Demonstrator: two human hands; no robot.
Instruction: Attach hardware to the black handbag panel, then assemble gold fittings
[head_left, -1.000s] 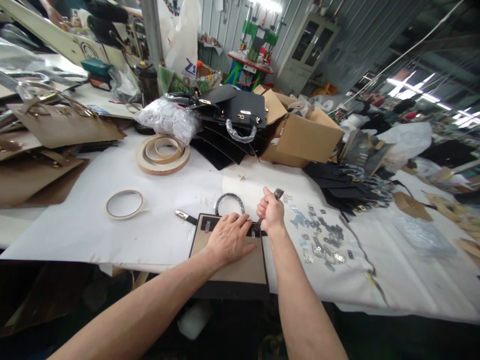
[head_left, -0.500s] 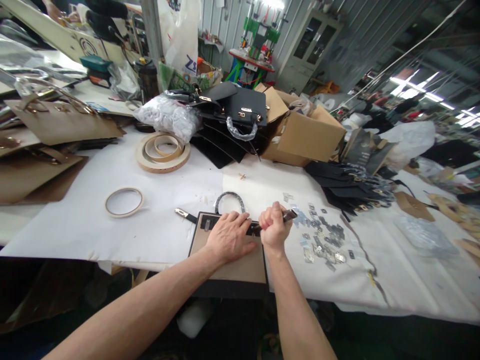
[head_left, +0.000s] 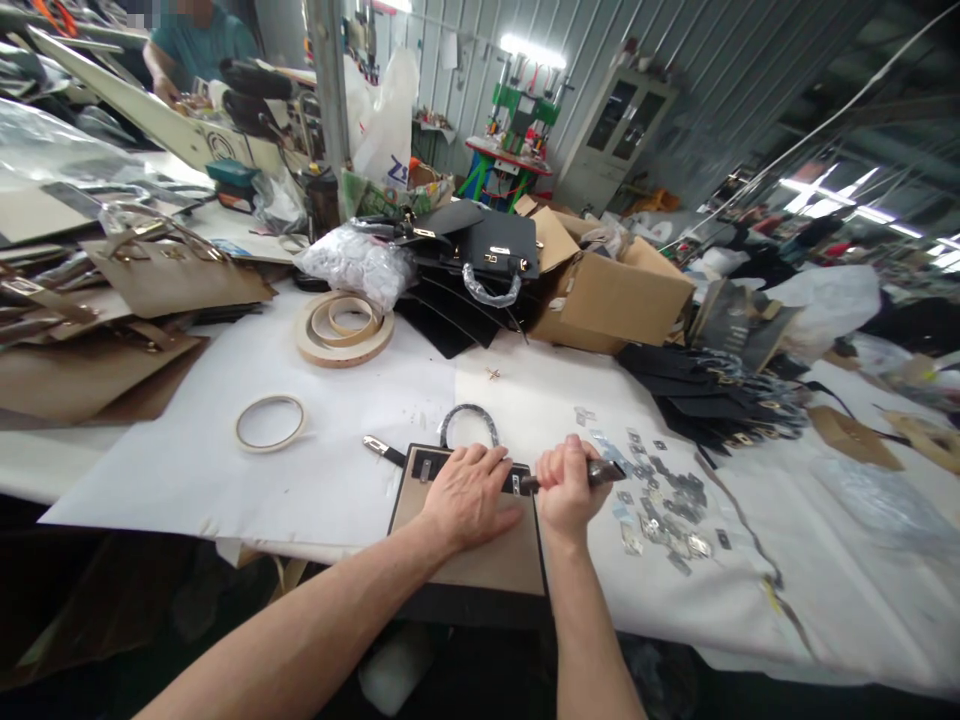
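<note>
A beige bag panel (head_left: 480, 572) with black edging lies at the table's front edge. Along its top runs a black strip bearing small metal clips (head_left: 516, 485). My left hand (head_left: 471, 500) rests flat on the panel, fingers stretched out over the strip. In my right hand (head_left: 566, 490), wrapped in a fist, is a dark metal hand tool (head_left: 606, 472), its exact kind hidden by my fingers. Its narrow end points left at the right-hand clip; contact cannot be made out. Beyond the panel lies a wrapped black handle (head_left: 469, 410), and a strap with a metal clasp (head_left: 382, 450) sticks out left.
Small metal plates (head_left: 679, 500) lie scattered to the right. Tape rolls (head_left: 270, 424) lie to the left, beige bags (head_left: 161, 275) farther left. Black bags (head_left: 499, 245) and a cardboard box (head_left: 615, 290) stand behind. A co-worker (head_left: 202, 45) is at the far left.
The view has shifted, so the table's things appear lower and farther right. My right hand with the tool has moved slightly right, and the right-hand clip shows more clearly. My left hand stays on the panel.
</note>
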